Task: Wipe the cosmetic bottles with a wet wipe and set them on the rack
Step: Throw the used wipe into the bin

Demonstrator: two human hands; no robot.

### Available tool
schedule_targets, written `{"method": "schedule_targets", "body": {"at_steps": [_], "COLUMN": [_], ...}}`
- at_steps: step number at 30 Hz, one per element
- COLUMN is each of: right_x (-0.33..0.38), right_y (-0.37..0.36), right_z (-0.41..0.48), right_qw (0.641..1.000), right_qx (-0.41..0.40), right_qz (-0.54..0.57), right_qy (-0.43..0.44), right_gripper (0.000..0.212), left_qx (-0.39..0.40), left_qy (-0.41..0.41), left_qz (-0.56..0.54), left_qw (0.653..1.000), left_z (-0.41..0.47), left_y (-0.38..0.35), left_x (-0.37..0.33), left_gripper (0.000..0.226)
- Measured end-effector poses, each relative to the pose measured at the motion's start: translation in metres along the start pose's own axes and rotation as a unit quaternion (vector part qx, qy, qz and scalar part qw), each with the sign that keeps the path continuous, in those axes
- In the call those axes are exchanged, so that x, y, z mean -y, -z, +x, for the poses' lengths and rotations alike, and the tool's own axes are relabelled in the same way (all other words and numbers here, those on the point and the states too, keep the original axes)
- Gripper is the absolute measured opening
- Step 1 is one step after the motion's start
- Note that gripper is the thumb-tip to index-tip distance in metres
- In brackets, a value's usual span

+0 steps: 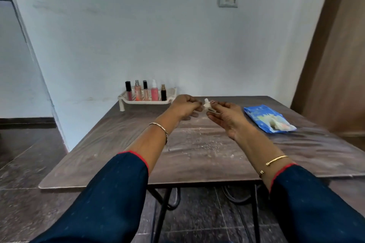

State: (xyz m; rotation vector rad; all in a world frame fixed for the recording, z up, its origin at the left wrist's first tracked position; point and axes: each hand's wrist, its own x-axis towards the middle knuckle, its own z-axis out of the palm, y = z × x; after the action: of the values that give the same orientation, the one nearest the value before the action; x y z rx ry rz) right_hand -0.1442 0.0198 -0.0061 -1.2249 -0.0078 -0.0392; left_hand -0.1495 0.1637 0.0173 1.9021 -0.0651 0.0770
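Note:
Several cosmetic bottles stand upright in a row on the white rack [122,98] at the table's far left corner, among them a pink spray bottle [154,92] and a small black one [163,93]. A crumpled white wet wipe [207,104] is held above the table's middle between both hands. My left hand [184,107] pinches its left side and my right hand [225,117] pinches its right side. Neither hand holds a bottle.
A blue wet-wipe pack [266,117] lies open on the wooden table [138,154] at the right. White specks dot the tabletop in front of my hands. A wall runs right behind the table, and a wooden door stands at the right.

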Motion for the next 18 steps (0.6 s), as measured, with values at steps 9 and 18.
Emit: {"method": "schedule_targets", "body": {"at_steps": [9,18], "right_x": [0.017,0.005], "right_y": [0.112,0.240], "right_z": [-0.068,-0.137], "right_qw": [0.996,0.976], "right_qx": [-0.055,-0.191], "right_qz": [-0.004,0.065], "right_qy": [0.073,0.081], "right_gripper": [0.014,0.010], "left_qx": [0.118,0.313], "left_qy": [-0.042,-0.029], "left_qz": [-0.075,-0.126], "left_qw": [0.989,0.941], "left_z": [-0.049,-0.084], "left_y": [-0.114,-0.215], "left_x": [-0.014,-0.004], "left_gripper": [0.009,0.028]}}
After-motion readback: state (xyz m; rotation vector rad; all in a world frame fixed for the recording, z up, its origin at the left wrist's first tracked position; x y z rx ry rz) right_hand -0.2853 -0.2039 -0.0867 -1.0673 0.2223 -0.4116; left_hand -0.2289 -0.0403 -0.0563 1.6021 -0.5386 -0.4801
